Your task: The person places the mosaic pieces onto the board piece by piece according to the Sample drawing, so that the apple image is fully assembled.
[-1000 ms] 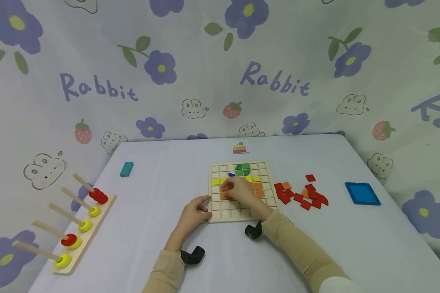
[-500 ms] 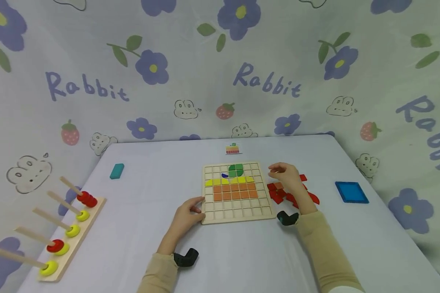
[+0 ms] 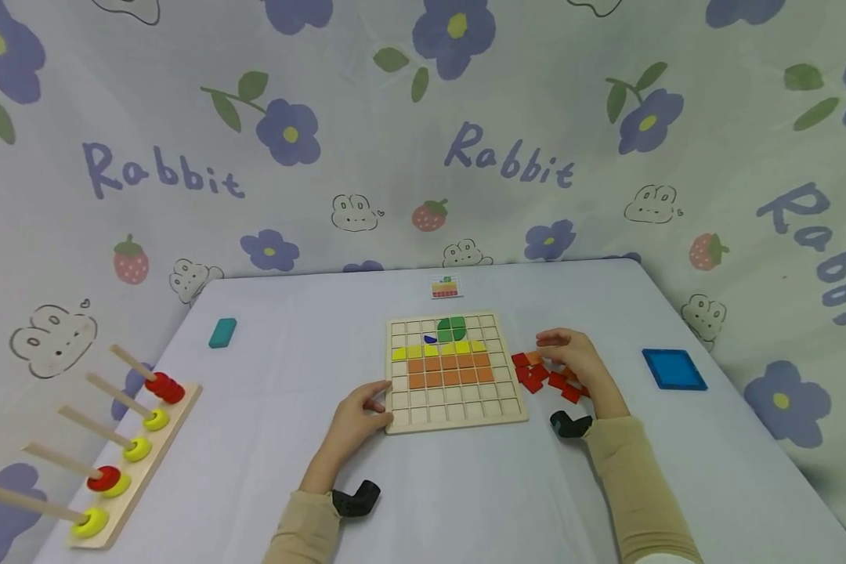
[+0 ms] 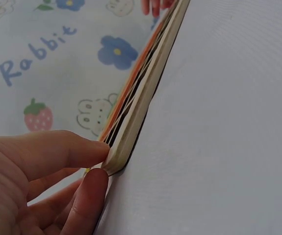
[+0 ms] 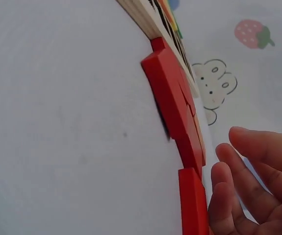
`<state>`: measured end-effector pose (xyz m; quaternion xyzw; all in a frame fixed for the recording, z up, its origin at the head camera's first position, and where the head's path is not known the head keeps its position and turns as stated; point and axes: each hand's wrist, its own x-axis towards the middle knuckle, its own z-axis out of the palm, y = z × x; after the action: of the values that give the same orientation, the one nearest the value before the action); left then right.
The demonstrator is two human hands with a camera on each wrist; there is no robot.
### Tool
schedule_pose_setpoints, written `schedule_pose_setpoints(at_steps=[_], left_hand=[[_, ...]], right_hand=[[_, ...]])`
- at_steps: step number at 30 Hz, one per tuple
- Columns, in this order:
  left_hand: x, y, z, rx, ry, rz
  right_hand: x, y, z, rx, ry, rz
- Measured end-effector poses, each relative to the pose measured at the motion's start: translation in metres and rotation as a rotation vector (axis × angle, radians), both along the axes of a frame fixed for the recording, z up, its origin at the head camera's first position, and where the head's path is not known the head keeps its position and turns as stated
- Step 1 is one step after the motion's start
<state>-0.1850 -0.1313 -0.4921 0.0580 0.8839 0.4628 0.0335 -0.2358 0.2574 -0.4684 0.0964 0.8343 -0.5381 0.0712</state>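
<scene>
A wooden grid board (image 3: 437,414) lies mid-table, bearing green, yellow, blue and orange pieces. Its orange squares (image 3: 451,370) form two rows. At its left edge is my left hand (image 3: 356,419); in the left wrist view, the index fingertip and thumb (image 4: 89,196) touch the board's side near a corner. My right hand (image 3: 574,356) hovers over a loose pile of red tiles (image 3: 532,384) to the right of the board, hiding part of the pile. In the right wrist view, its fingers (image 5: 266,147) are loosely bent and spread beside the red tiles, holding nothing.
A small pattern card (image 3: 446,287) lies behind the board. At the right is a blue tray (image 3: 674,370). A teal block (image 3: 222,333) sits at the back left, and a wooden peg stand (image 3: 148,454) with red and yellow rings stands along the left side.
My right hand has left the board and moved right over the red tiles. Both orange rows now show uncovered. My left hand keeps its place at the board's edge while the view has shifted slightly.
</scene>
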Motion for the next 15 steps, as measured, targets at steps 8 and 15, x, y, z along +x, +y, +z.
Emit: schedule_pose_setpoints(at_steps=[8, 15], left_hand=[[0.0009, -0.0002, 0.0001, 0.002, -0.001, 0.003], [0.0007, 0.0004, 0.0014, 0.011, 0.005, -0.004]], right_hand=[[-0.0009, -0.0045, -0.0052, 0.150, 0.015, 0.101], [0.0010, -0.0065, -0.0032, 0.224, 0.066, 0.132]])
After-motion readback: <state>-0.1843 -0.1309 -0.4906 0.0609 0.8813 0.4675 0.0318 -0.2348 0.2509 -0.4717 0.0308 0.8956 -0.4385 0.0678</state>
